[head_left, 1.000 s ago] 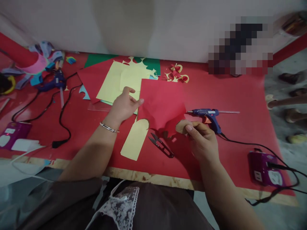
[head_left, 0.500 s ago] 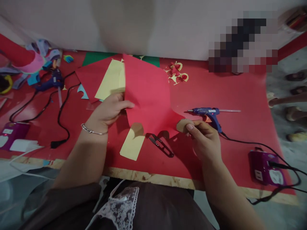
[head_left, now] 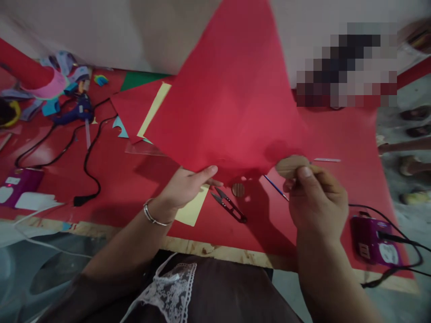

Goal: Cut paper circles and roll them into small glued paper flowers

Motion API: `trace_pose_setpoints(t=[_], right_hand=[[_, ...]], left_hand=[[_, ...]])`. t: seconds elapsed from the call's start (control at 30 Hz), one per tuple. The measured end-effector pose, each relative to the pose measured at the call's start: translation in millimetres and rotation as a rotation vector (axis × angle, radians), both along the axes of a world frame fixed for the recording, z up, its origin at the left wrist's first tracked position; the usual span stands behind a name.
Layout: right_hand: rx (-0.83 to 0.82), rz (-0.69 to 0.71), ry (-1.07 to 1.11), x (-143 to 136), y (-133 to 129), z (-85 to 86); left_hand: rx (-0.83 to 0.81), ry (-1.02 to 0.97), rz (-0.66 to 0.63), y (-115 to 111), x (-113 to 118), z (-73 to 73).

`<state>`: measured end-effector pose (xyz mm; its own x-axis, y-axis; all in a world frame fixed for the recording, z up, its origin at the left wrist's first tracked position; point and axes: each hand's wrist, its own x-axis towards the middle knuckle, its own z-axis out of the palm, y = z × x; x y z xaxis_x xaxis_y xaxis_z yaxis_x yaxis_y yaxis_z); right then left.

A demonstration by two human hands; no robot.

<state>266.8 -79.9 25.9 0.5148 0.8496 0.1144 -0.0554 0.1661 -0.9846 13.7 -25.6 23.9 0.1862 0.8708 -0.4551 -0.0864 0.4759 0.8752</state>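
A large red paper sheet [head_left: 235,103] is raised and tilted above the table. My left hand [head_left: 182,193] grips its lower edge, thumb on top. Between thumb and fingers, my right hand [head_left: 318,202] pinches a round brown cardboard disc [head_left: 290,166], which overlaps the sheet's right corner; whether they are joined I cannot tell. Below the sheet lie black thread snips [head_left: 230,208], a second cardboard disc [head_left: 238,189] and a pale yellow paper piece [head_left: 190,211]. A thin blue stick [head_left: 275,186] shows beside my right hand.
On the right, a glue stick [head_left: 326,160] pokes out past my hand, and a purple power box [head_left: 375,240] trails black cords. To the left are another glue gun [head_left: 76,112], a black plug [head_left: 84,199] and a second purple box [head_left: 25,186]. A blurred-out patch covers the far right.
The red sheet has swung up and right, spreading wider and hiding the yellow scraps and right glue gun. Both hands moved right. The disc on the table and blue stick have come into view.
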Motion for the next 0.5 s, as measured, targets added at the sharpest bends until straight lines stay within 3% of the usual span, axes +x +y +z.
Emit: trace_pose_setpoints(t=[0.1, 0.17, 0.37, 0.5], right_hand=[[-0.176, 0.212, -0.085, -13.7, -2.9, -1.0], [-0.223, 0.282, -0.044, -23.4, -2.2, -7.1], [-0.261, 0.316, -0.034, -36.0, 5.4, -23.3], [-0.3, 0.293, -0.198, -32.3, 5.4, -26.3]], left_hand=[[-0.065, -0.263, 0.05, -9.9, 20.6, -14.3], [-0.1, -0.35, 0.036, -13.6, 29.5, -20.2], [-0.135, -0.584, -0.117, -14.7, 39.5, -20.6], [-0.205, -0.624, -0.074, -11.1, 37.8, -23.4]])
